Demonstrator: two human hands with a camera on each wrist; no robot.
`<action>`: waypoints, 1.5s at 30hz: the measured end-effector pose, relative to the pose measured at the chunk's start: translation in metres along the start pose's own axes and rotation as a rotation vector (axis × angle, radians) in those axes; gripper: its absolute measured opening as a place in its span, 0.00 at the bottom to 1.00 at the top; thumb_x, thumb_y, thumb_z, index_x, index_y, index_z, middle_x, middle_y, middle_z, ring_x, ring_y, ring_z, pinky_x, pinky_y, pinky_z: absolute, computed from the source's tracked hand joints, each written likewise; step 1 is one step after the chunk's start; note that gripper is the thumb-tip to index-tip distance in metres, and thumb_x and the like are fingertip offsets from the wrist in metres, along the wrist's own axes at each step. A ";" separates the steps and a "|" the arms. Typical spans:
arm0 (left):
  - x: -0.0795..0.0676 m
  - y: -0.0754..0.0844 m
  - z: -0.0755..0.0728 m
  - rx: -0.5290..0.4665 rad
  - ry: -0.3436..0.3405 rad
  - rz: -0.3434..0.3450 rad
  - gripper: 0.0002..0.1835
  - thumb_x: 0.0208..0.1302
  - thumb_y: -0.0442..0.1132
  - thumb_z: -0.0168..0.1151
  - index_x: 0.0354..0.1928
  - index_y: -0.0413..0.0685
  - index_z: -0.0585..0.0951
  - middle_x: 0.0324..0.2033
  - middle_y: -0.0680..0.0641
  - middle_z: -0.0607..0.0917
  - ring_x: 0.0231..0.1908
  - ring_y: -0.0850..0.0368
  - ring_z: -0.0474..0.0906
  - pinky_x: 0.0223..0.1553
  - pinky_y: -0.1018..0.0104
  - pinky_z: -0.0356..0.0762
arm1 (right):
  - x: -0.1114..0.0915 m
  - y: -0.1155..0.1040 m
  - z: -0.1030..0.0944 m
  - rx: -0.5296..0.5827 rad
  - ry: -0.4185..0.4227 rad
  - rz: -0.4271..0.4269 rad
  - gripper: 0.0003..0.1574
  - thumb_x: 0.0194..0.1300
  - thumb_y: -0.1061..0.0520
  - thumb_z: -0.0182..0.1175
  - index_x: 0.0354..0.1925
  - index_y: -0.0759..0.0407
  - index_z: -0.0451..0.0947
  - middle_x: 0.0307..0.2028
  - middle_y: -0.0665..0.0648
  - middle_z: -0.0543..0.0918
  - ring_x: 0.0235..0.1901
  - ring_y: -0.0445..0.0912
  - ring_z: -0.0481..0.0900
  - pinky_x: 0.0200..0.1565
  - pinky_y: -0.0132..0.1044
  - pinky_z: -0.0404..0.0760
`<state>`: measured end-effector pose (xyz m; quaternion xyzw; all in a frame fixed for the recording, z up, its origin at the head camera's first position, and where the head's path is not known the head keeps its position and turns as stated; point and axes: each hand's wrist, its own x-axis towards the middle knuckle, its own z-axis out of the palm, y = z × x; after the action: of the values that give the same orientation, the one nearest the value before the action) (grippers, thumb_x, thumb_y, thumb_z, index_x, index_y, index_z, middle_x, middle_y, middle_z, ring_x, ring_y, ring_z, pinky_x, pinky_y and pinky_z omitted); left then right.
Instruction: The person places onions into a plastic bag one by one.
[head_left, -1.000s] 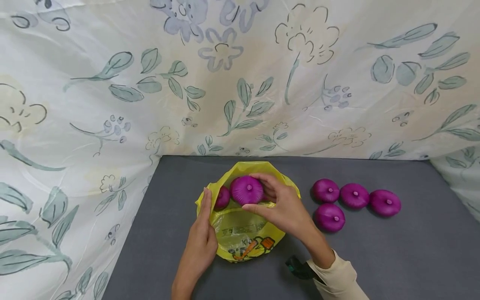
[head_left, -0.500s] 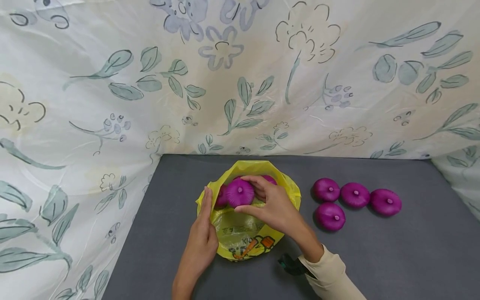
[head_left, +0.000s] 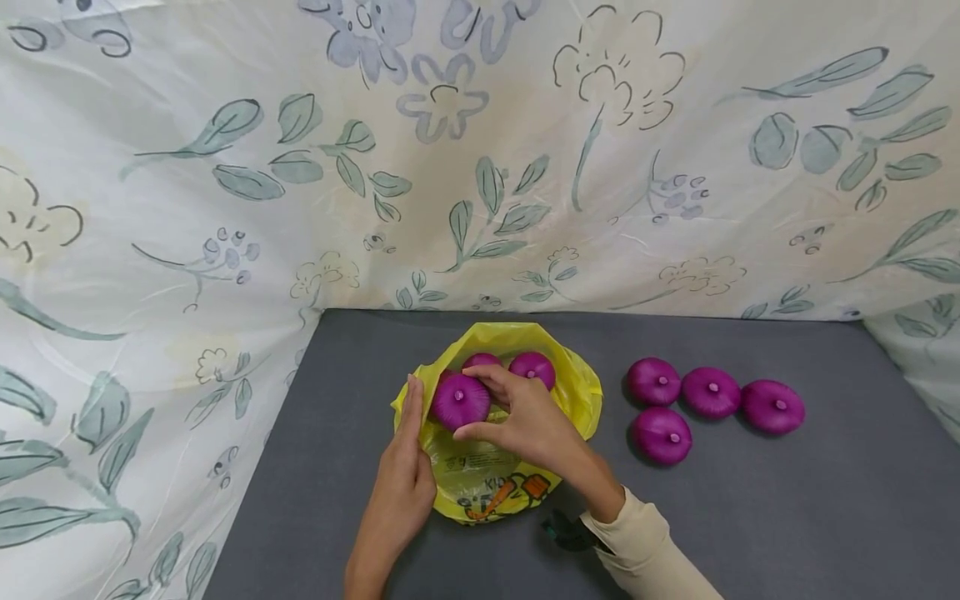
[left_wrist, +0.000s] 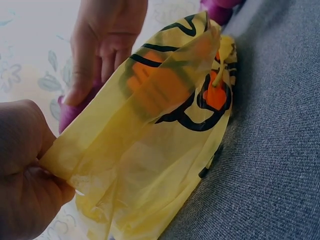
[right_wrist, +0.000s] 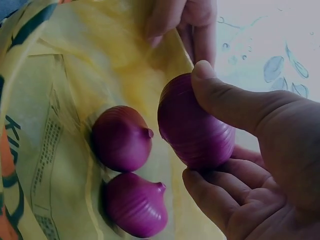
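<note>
A yellow plastic bag (head_left: 577, 392) lies on the dark table with its mouth spread. My left hand (head_left: 405, 479) pinches the bag's left edge between thumb and fingers, as the left wrist view shows (left_wrist: 27, 170). Over the bag's left part, my right hand (head_left: 536, 425) holds a purple onion (head_left: 460, 402) between thumb and fingertips. Two more onions show inside the bag, one at the back (head_left: 482, 360) and another to its right (head_left: 533, 367). In the right wrist view these two onions (right_wrist: 122, 137) lie below the held onion (right_wrist: 195, 122).
Several purple onions rest on the table right of the bag, three in a row (head_left: 710, 392) and one in front (head_left: 662, 435). A floral cloth (head_left: 450, 208) hangs behind and along the left side of the grey table (head_left: 750, 517).
My right hand has carried the onion leftward and slightly nearer across the bag's opening. Onions behind it have come into view. My left hand has stayed at the bag's edge.
</note>
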<state>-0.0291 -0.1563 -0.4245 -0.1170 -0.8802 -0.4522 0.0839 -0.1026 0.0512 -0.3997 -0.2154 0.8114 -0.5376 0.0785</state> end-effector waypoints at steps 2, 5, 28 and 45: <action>0.000 0.000 0.000 -0.007 0.000 -0.006 0.50 0.67 0.13 0.44 0.87 0.53 0.46 0.85 0.46 0.51 0.82 0.51 0.48 0.71 0.85 0.47 | 0.002 0.000 0.002 -0.014 -0.009 -0.006 0.48 0.53 0.46 0.84 0.69 0.53 0.77 0.61 0.51 0.86 0.61 0.46 0.84 0.60 0.43 0.83; 0.000 0.000 -0.001 -0.012 0.001 -0.008 0.50 0.67 0.13 0.44 0.87 0.50 0.47 0.85 0.46 0.51 0.82 0.50 0.49 0.67 0.86 0.51 | 0.005 0.000 0.005 -0.033 -0.020 -0.008 0.49 0.52 0.45 0.84 0.69 0.53 0.77 0.61 0.51 0.86 0.61 0.45 0.85 0.59 0.41 0.83; -0.002 0.001 -0.001 -0.030 0.011 -0.042 0.52 0.66 0.14 0.44 0.87 0.56 0.44 0.85 0.47 0.50 0.82 0.51 0.48 0.65 0.85 0.53 | 0.017 0.005 0.020 -0.216 -0.096 -0.042 0.50 0.53 0.40 0.83 0.70 0.50 0.78 0.57 0.50 0.88 0.54 0.43 0.87 0.56 0.39 0.85; -0.006 -0.001 0.001 -0.022 0.047 0.006 0.53 0.65 0.13 0.44 0.87 0.57 0.43 0.85 0.50 0.49 0.82 0.47 0.50 0.73 0.83 0.46 | 0.012 0.011 0.038 -0.267 -0.143 -0.083 0.50 0.54 0.42 0.83 0.73 0.46 0.77 0.54 0.51 0.89 0.47 0.42 0.86 0.50 0.39 0.86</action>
<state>-0.0232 -0.1566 -0.4275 -0.1099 -0.8725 -0.4644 0.1047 -0.1030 0.0180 -0.4243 -0.2951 0.8585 -0.4108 0.0845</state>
